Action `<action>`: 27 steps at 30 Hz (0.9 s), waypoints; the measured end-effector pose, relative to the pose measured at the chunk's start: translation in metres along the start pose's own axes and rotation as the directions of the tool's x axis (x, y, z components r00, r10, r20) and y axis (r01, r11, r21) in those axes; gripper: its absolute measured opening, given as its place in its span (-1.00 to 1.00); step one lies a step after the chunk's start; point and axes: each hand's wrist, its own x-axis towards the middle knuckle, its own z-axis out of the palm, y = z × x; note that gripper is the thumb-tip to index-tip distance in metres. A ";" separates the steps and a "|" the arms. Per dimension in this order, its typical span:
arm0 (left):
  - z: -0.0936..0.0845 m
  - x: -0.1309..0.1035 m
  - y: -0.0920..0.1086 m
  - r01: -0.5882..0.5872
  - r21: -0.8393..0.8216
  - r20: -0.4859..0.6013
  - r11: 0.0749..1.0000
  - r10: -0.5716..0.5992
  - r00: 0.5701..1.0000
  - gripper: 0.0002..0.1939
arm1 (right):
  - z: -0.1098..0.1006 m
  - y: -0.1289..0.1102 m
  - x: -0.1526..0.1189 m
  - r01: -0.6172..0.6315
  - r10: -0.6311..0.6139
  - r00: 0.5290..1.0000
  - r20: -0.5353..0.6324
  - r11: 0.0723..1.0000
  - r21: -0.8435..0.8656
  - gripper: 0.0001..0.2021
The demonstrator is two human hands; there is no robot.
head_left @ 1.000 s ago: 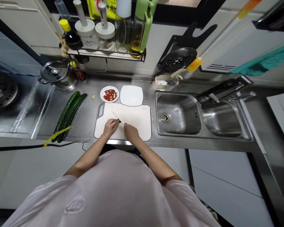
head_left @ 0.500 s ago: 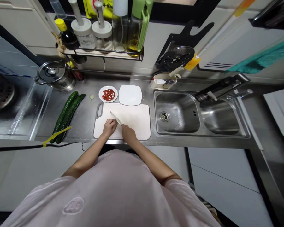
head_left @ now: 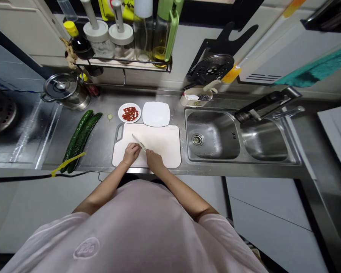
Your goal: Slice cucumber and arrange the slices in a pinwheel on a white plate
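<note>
A knife [head_left: 138,141] is held in my right hand [head_left: 155,160], its blade slanting up and to the left over the white cutting board [head_left: 167,146]. My left hand [head_left: 131,153] rests on the board's left half with the fingers curled together, close beside the blade. Whatever those fingers may hold is too small or hidden to name. Just behind the board stand a small plate of chopped red pieces [head_left: 130,113] and a white squarish plate [head_left: 156,113].
Two cucumbers [head_left: 81,140] lie to the left, near a thin pale green slice [head_left: 110,116]. A lidded steel pot [head_left: 64,91] stands at the back left. The double sink [head_left: 216,138] is on the right. Above hangs a shelf of bottles and jars [head_left: 125,65].
Both hands and the knife stay almost in place. The view has shifted very slightly.
</note>
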 end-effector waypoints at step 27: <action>0.000 0.001 -0.001 -0.041 -0.029 -0.026 0.999 0.040 0.999 -0.86 | -0.007 0.000 0.010 0.026 -0.026 1.000 -0.016 1.000 0.011 -0.73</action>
